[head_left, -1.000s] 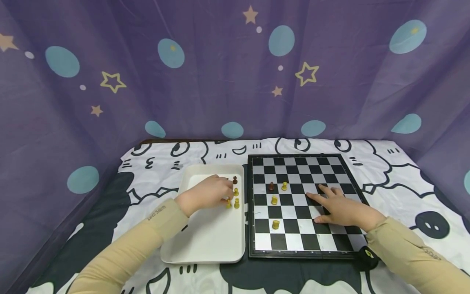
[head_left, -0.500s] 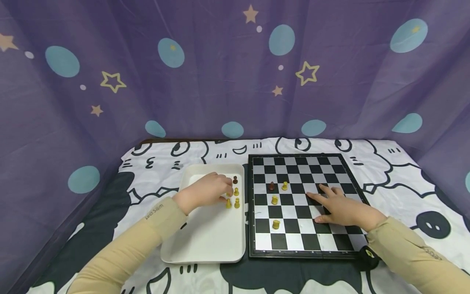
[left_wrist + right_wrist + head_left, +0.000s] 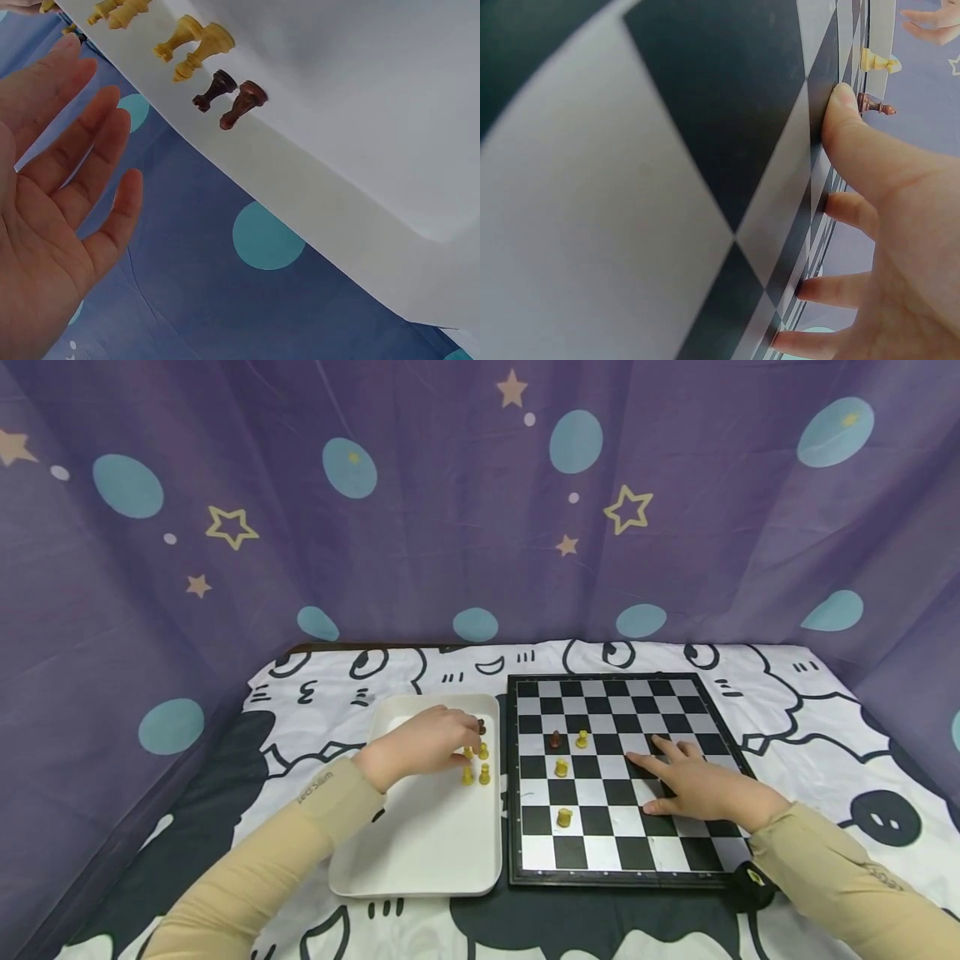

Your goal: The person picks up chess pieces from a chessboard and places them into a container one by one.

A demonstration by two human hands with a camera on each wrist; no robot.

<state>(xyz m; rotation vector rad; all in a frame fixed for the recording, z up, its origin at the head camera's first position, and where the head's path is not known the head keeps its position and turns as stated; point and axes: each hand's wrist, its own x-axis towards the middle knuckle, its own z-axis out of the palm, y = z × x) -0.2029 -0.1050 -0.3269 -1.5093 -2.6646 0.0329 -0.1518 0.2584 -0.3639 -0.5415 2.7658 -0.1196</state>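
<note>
My left hand (image 3: 427, 739) hovers over the white tray (image 3: 412, 868), fingertips close beside a group of chess pieces. In the left wrist view its fingers are relaxed and apart, with nothing held. Several yellow chess pieces (image 3: 206, 51) stand along one side of the tray with two dark brown ones (image 3: 244, 105), one of these partly hidden by the hand in the head view. My right hand (image 3: 697, 785) rests on the chessboard (image 3: 626, 818), fingers spread and thumb out (image 3: 847, 127). On the board's left part stand a brown piece (image 3: 555, 740) and three yellow ones (image 3: 561, 767).
Tray and board lie side by side on a black-and-white cartoon cloth (image 3: 420, 935). A round black object (image 3: 752, 887) with a yellow-green mark sits by the board's near right corner, under the right sleeve. Behind hangs a purple curtain (image 3: 450, 560).
My left hand has shifted slightly away from me and to the right, showing more of the yellow pieces and covering part of the dark one. The right hand stays put.
</note>
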